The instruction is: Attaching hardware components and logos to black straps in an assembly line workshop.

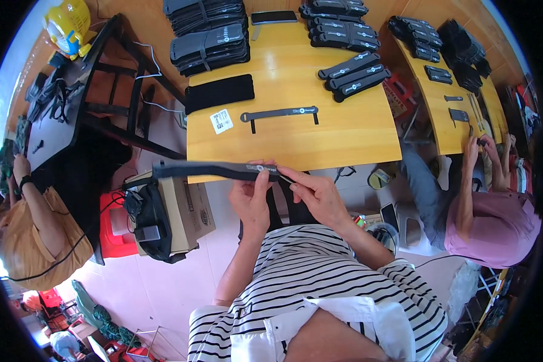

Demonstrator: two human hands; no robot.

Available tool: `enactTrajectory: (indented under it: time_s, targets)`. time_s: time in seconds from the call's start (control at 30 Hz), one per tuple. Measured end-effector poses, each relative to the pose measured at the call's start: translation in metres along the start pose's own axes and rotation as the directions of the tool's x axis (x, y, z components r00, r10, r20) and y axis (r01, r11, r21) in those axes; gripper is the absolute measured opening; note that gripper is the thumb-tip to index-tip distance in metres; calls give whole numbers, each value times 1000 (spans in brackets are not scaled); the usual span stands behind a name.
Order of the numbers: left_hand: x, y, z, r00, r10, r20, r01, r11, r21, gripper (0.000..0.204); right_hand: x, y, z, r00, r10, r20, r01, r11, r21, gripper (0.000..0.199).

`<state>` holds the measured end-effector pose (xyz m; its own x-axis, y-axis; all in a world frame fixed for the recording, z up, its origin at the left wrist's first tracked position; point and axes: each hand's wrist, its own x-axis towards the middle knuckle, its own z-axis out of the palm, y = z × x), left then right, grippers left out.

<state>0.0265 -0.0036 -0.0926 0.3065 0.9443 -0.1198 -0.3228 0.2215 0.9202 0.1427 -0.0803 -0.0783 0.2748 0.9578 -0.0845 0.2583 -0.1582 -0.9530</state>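
Note:
My left hand [251,202] is closed around a long dark fabric strap [208,169] with white print. The strap stretches out to the left in front of the table's near edge. At the strap's right end, the fingers of my right hand [320,194] are pinched together. A thin dark piece shows there, too small to make out. Ahead on the yellow wooden table [283,145] lies a single grey strap [277,113] with two short black strips below it. Left of that strap is a white printed label [221,121], with a flat black fabric piece [220,93] behind it.
Tied strap stacks [208,48] stand at the back left, more bundles [344,33] at the back right. Several loose straps [356,75] lie in front of those. A phone [274,17] rests at the far edge. Co-workers sit on both sides. A cardboard box [184,211] stands lower left.

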Motion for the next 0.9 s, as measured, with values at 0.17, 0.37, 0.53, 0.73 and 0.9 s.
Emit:
enactTrajectory:
  time_s: [0.17, 0.37, 0.53, 0.73, 0.9]
  targets:
    - [-4, -14, 0, 991, 127, 40, -130, 986, 108, 23, 0, 10, 14, 995, 14, -100, 12, 966, 258, 38]
    - [-13, -19, -2, 938, 315, 145, -346, 854, 389, 26, 2, 8, 17, 968, 232, 101, -238, 702, 671, 38]
    - [-7, -17, -5, 924, 352, 148, -382, 867, 320, 23, 6, 9, 23, 990, 141, -11, -109, 811, 575, 39]
    - [8, 3, -3, 997, -66, 37, 73, 973, -219, 16, 15, 18, 32, 867, -382, -320, 387, 921, -51, 38]
    - [1, -3, -4, 977, 192, 94, -198, 978, 61, 20, 7, 4, 25, 989, 54, -135, 1, 926, 377, 36]
